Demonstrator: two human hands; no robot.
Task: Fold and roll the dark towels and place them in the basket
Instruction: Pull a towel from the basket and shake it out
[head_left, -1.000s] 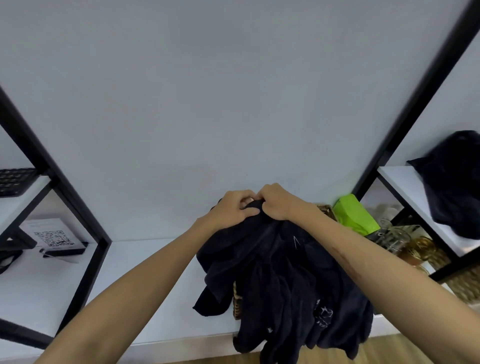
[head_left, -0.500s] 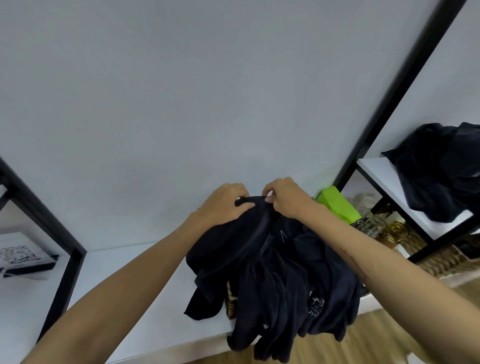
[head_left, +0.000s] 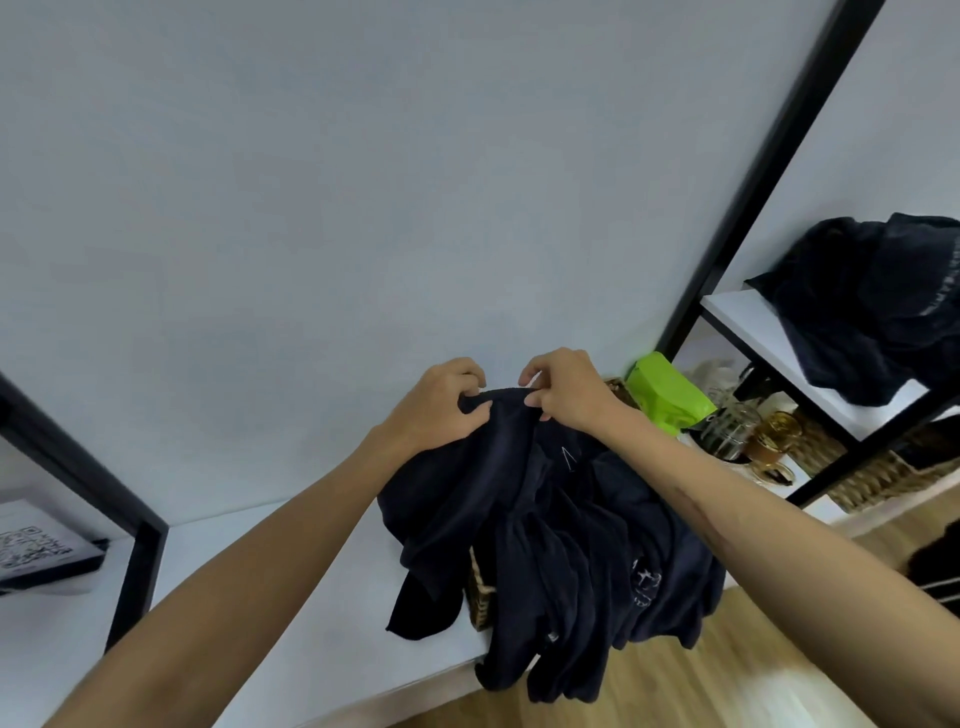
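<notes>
Both my hands are up at centre frame on the top edge of the dark towel heap (head_left: 545, 525). My left hand (head_left: 441, 410) has its fingers curled over the top fold, gripping the cloth. My right hand (head_left: 569, 395) pinches the same edge just beside it, thumb and fingertips closed on the fabric; the two hands are nearly touching.

The heap drapes down toward lower centre, spilling over the front edge of the white shelf (head_left: 291, 613) and hanging against the wooden floor (head_left: 727, 675). A small patch of woven basket (head_left: 480, 592) shows through the folds at the lower middle; most of it is buried under cloth.

Right of my right wrist: a bright green pouch (head_left: 667, 389), then glass jars (head_left: 732, 431) and an amber one (head_left: 776, 434) on the lower shelf level. More wicker (head_left: 872, 480) sits below that at the right edge.

Upper right: a second pile of dark cloth (head_left: 883, 306) on a higher white shelf. Black frame posts run diagonally at right and lower left. Far left edge: a card with a QR code (head_left: 31, 545).
</notes>
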